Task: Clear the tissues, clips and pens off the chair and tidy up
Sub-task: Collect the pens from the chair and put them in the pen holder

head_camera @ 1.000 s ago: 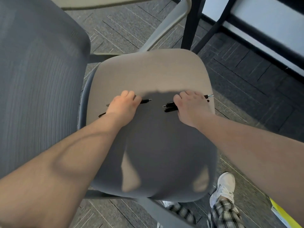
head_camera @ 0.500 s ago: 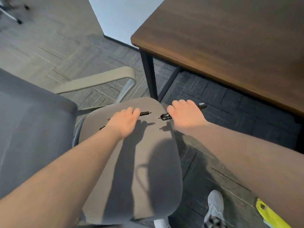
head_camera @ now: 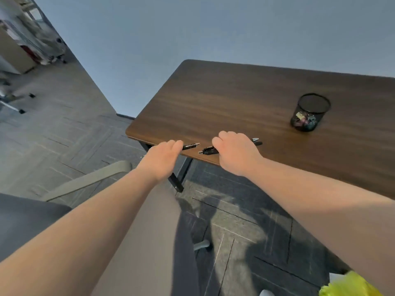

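The left hand (head_camera: 161,160) has its fingers curled round slim black pens (head_camera: 190,146), whose tips poke out to its right, and the right hand (head_camera: 234,151) likewise clasps a bundle of black pens (head_camera: 208,150) sticking out either side of its fist. Both fists hang over the near edge of the dark brown wooden table (head_camera: 235,99). Well beyond the right knuckles stands a black mesh pen cup (head_camera: 310,113) with colourful bits inside, so the pens seem lifted clear of the beige padded chair seat (head_camera: 149,242) below the forearms but not yet put away; tissues and clips cannot be seen.
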Demonstrator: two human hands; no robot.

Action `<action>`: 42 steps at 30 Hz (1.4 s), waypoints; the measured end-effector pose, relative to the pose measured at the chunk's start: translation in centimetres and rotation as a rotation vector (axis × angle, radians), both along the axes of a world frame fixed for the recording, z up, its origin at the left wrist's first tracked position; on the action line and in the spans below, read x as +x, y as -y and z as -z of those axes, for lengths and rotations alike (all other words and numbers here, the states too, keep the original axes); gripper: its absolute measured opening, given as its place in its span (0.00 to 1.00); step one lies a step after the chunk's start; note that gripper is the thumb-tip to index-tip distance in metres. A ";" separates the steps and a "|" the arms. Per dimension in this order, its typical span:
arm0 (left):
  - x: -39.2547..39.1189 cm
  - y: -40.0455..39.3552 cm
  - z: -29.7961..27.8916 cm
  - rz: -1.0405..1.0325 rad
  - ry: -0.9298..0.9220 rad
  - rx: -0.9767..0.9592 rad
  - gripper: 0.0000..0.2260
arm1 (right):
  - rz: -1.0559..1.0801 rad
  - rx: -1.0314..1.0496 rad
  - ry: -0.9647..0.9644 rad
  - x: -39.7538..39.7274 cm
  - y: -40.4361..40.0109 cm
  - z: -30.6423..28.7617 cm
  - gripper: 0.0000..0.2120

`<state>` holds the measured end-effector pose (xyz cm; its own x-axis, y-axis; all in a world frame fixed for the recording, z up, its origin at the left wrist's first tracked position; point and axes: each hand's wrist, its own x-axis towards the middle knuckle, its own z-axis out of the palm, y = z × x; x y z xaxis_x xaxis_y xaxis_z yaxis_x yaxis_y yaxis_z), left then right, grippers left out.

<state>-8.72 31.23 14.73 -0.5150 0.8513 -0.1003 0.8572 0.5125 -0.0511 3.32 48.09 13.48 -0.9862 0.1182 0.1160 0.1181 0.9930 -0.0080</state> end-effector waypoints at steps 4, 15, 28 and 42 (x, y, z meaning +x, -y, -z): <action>1.8 -6.2 -2.1 0.095 -0.088 0.000 0.18 | 0.058 0.002 -0.057 2.9 -5.8 -3.0 0.08; 6.5 -22.5 -6.0 0.125 0.078 0.338 0.11 | 0.576 -0.434 -0.299 8.5 -20.8 -8.2 0.04; 8.0 -39.0 -3.8 0.102 0.679 0.676 0.08 | 0.958 -1.093 -0.649 6.4 -29.5 -5.7 0.11; 6.4 -44.2 1.0 -0.104 1.234 0.790 0.04 | 1.037 -1.456 -0.921 2.3 -31.6 -1.2 0.11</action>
<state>-2.28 75.38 13.74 -0.5108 0.8583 -0.0487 0.1070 0.1197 0.9870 5.65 79.74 14.68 -0.2076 0.9485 -0.2393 0.0240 -0.2397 -0.9706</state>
